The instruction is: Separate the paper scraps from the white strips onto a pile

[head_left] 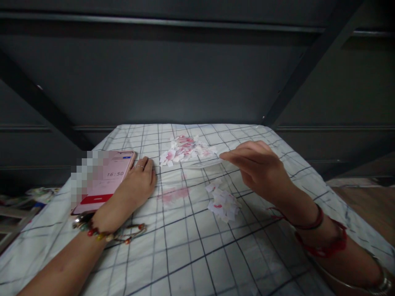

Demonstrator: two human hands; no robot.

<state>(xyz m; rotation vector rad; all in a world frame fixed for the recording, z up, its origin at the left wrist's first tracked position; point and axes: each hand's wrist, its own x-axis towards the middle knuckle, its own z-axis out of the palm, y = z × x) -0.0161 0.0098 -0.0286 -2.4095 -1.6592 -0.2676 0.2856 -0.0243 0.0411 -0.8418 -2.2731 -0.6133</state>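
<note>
My left hand [140, 181] lies on the checked cloth with its fingers stretched forward, holding nothing. It rests against the right edge of a phone [106, 176] in a pink case. My right hand [257, 166] is raised a little over the cloth, its fingers pinched together and pointing left. The fingertips are at the right end of a pale, thin curved edge [202, 166]; what they hold, if anything, I cannot make out. Above that edge lies a heap of torn white paper scraps [187, 149] with pink-red marks. A smaller pile of scraps [224, 203] lies nearer, below my right hand.
A faint pink stain [174, 195] marks the white checked tablecloth [188, 259] between the hands. A dark grey panel [166, 78] rises behind the table's far edge. Wooden floor [364, 209] shows at the right, and some clutter [43, 195] at the far left.
</note>
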